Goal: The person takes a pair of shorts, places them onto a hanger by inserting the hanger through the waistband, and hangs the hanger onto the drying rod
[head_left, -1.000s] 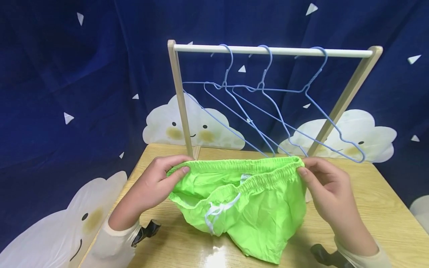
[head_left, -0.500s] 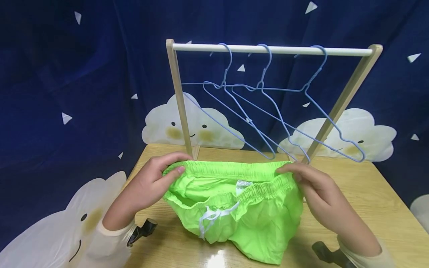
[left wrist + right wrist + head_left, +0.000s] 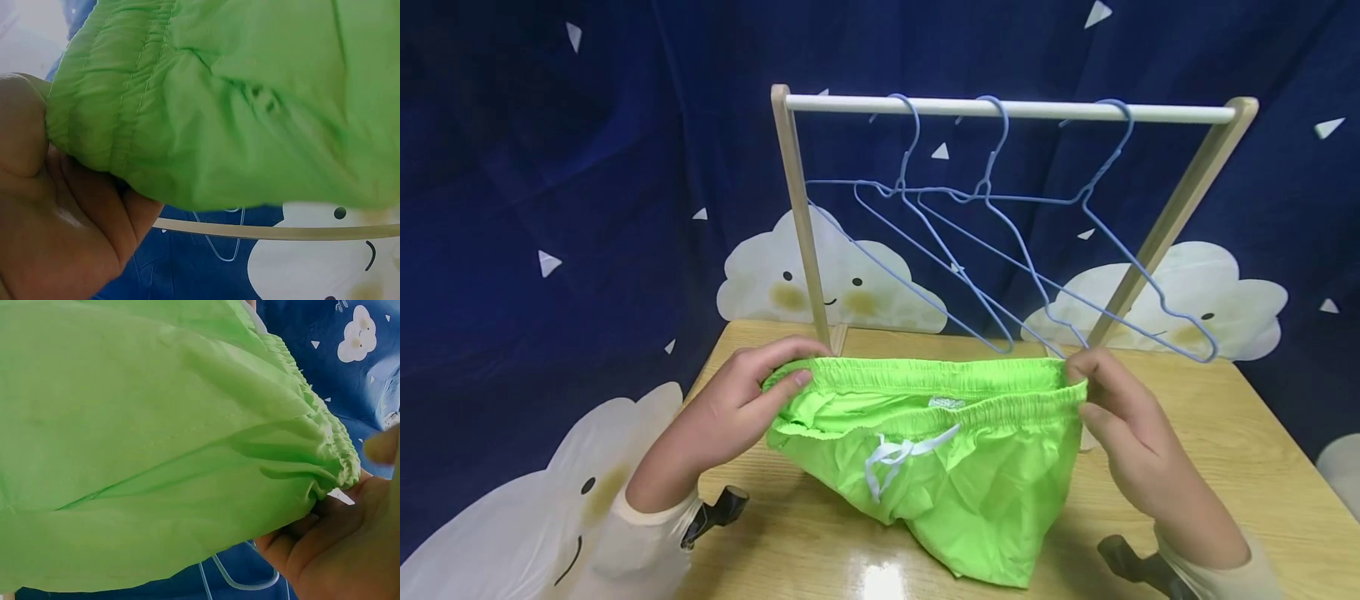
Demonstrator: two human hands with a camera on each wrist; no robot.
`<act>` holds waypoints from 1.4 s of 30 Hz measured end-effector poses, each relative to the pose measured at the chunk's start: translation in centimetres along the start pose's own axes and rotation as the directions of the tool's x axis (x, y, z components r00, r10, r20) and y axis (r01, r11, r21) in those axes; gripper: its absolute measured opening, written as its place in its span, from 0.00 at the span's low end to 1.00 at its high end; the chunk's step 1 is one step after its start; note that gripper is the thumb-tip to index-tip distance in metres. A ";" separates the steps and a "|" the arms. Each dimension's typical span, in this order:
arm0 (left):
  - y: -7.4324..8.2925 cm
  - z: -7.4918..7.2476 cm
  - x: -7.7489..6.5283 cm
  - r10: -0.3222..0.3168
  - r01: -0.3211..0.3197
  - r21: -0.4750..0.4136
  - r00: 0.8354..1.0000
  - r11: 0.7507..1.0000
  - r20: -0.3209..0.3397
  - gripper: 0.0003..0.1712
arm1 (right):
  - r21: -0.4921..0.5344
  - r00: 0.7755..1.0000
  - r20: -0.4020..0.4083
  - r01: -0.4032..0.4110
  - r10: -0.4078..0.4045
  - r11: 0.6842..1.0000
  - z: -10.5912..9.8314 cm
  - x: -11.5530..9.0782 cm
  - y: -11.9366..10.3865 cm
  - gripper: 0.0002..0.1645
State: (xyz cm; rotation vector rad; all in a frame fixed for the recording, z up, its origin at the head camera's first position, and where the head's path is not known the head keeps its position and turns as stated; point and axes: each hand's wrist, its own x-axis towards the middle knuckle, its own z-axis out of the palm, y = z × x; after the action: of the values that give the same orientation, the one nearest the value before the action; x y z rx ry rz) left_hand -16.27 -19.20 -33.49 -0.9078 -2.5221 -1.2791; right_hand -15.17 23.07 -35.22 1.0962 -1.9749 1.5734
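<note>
Bright green shorts (image 3: 985, 475) are held up by both hands over the wooden table, waistband uppermost and slightly gaping. A white drawstring (image 3: 895, 454) is tied in a bow at the front, and a white label (image 3: 946, 402) shows inside the back. My left hand (image 3: 730, 412) pinches the left end of the waistband, thumb on the inner side. At the other end, my right hand (image 3: 1138, 450) has its fingers curled at the waistband (image 3: 340, 453); in the right wrist view the thumb stands off the cloth. Fabric hides some fingertips in the left wrist view.
Behind the shorts stands a clothes rack with a white rail (image 3: 1037, 109) and wooden posts (image 3: 1172, 221). Three blue wire hangers (image 3: 1105, 171) hang from it. The table (image 3: 1255, 467) backs onto a dark blue curtain (image 3: 587, 108) with cloud prints.
The right hand shifted inward along the waistband, then back out to its right end, drawing the front edge straighter. The left hand kept its hold, moving slightly left.
</note>
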 end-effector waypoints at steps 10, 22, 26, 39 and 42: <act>-0.7 -0.6 -0.2 0.151 -0.151 -0.007 0.988 0.988 0.005 0.21 | 0.089 0.998 -0.050 -0.021 0.025 0.996 -0.2 0.2 0.3 0.14; -1.1 -1.1 -0.3 0.272 -0.269 -0.046 0.959 0.962 0.082 0.15 | 0.107 0.993 -0.094 -0.056 0.066 0.993 -1.9 0.0 0.2 0.11; -1.1 -0.9 -0.1 0.243 -0.244 0.006 0.968 0.970 0.067 0.20 | 0.059 0.991 -0.086 -0.101 0.106 0.993 -2.5 -0.2 -0.3 0.15; -1.8 -1.5 0.0 0.238 -0.232 0.095 0.970 0.968 -0.053 0.13 | -0.332 0.975 0.006 -0.208 0.223 0.920 -2.9 -0.5 -1.6 0.18; -2.1 -1.5 0.2 0.242 -0.233 0.113 0.968 0.966 -0.071 0.13 | -0.426 0.973 0.027 -0.197 0.230 0.883 -2.7 -0.7 -1.6 0.22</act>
State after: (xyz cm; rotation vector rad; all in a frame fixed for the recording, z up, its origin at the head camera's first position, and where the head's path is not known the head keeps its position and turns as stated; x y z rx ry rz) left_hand -17.87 -21.22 -33.90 -1.0706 -2.3081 -1.0796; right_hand -13.93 25.76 -33.91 0.7935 -2.4085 1.1242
